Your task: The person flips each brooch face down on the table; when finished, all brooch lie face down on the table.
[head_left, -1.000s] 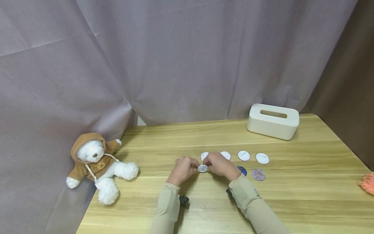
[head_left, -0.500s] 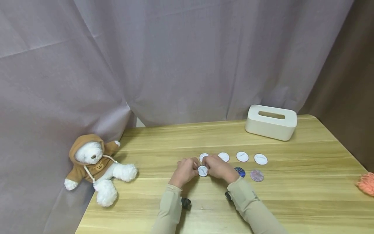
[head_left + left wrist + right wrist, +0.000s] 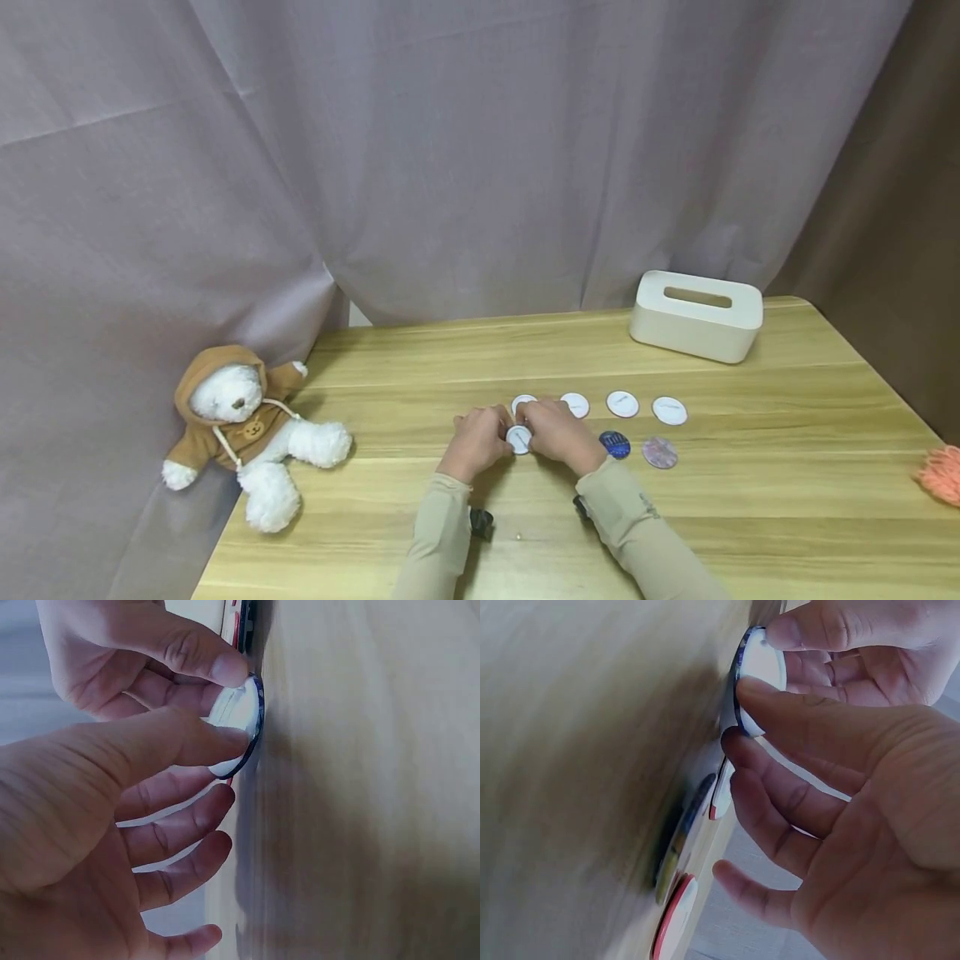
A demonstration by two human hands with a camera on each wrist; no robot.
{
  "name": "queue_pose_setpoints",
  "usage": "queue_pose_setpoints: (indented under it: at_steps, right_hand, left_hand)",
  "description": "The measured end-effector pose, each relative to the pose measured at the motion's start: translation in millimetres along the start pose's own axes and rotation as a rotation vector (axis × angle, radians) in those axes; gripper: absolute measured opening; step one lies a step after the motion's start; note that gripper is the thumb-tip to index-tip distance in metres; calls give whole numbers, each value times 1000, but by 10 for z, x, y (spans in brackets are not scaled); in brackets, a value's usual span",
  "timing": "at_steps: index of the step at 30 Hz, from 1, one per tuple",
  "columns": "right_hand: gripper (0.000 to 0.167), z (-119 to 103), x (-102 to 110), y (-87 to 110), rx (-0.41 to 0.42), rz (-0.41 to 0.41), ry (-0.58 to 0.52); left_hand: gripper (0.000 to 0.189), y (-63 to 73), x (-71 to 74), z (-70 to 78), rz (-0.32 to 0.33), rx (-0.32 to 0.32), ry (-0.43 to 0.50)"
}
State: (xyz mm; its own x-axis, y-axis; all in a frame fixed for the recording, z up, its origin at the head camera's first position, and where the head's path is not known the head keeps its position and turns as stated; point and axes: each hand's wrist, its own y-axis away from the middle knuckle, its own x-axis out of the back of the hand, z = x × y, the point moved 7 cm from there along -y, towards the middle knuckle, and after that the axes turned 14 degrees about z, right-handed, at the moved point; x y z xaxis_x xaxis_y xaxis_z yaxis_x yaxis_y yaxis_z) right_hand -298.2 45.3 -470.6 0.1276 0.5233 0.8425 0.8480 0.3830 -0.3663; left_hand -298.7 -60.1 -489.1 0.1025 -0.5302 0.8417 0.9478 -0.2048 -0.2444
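Note:
A round pin-back badge (image 3: 519,439) is held between my two hands, its white back with the pin line facing up toward the head camera. My left hand (image 3: 474,443) pinches its left edge, thumb on the white back (image 3: 236,711). On the opposite edge my right hand (image 3: 560,432) pinches it between thumb and fingers. A dark blue rim runs round the badge (image 3: 759,667) in the right wrist view. It is tilted there, close over the wooden table. The other fingers of both hands spread loosely behind it.
Behind the hands, several white-backed badges (image 3: 622,404) lie in a row. A blue badge (image 3: 615,444) and a pinkish badge (image 3: 660,452) lie to the right. A tissue box (image 3: 697,317) stands at the back right, a teddy bear (image 3: 255,433) at left, orange yarn (image 3: 941,475) far right.
The held badge has tipped from a flatter view so its white back shows more fully. My right hand has shifted slightly left, uncovering more of the blue badge.

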Motion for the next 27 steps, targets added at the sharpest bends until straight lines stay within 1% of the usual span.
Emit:
queue_pose_setpoints:
  at_steps: [5, 12, 15, 20, 22, 25, 27]
  right_hand:
    - [27, -13, 1, 3, 27, -11, 20]
    - [24, -14, -26, 13, 7, -62, 12]
    - [24, -5, -38, 19, -3, -71, 14]
    - [27, 3, -43, 25, 11, -63, 7]
    - [25, 9, -25, 20, 15, -45, -2]
    - [17, 40, 15, 1, -4, -33, -33]
    - [18, 69, 49, -11, -17, -27, -55]
  left_hand:
    - [18, -3, -26, -14, -28, 24, 19]
    - [17, 3, -46, -23, -47, 30, 11]
    - [17, 3, -47, -18, -44, 22, 13]
    - [15, 16, -37, -24, -44, 16, 9]
    - [14, 17, -28, -32, -38, 11, 10]
    - [12, 4, -8, -31, -21, -1, 16]
    - [12, -14, 10, -21, -2, -15, 25]
